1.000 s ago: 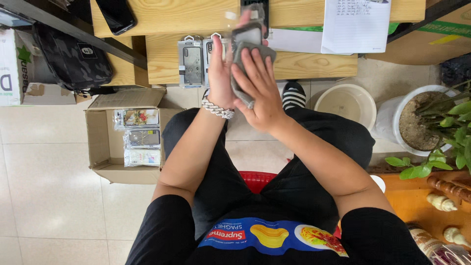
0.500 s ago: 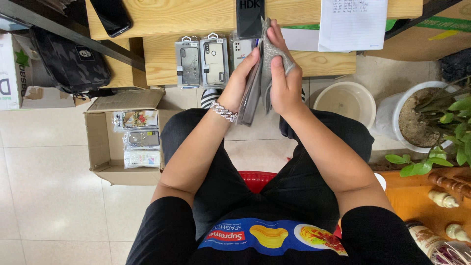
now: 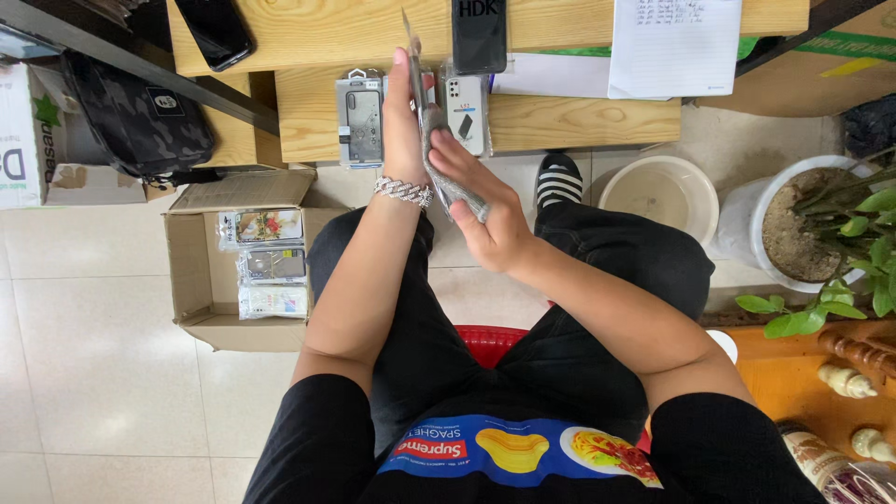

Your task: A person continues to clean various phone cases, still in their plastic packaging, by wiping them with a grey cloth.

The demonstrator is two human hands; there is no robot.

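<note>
Both hands are raised over the lap. The left hand (image 3: 403,121) stands upright, fingers together and straight, flat against one side of a thin packet (image 3: 439,159) seen edge-on. The right hand (image 3: 485,210) presses the packet's other side, fingers together along it, so the packet sits clamped between the two palms, above the knees and just short of the bench. One silver chain bracelet (image 3: 403,191) circles the left wrist.

Left of the knees, one open cardboard box (image 3: 191,271) stands on the tiled floor. It holds three clear flat packets (image 3: 271,264) stacked in a column: the top one with a floral print, the middle grey, the bottom pale.

On the lower wooden bench (image 3: 579,121) beyond the hands, two clear phone-case packages show: one (image 3: 359,117) left of the left hand, one (image 3: 467,114) just right of it.

On the upper board lie two dark phones, one (image 3: 217,33) at the left, one (image 3: 479,35) at the middle, and one white written sheet (image 3: 674,45) at the right.

One black bag (image 3: 140,121) hangs at far left. One white bucket (image 3: 658,194) and one potted plant (image 3: 821,229) stand at the right.
</note>
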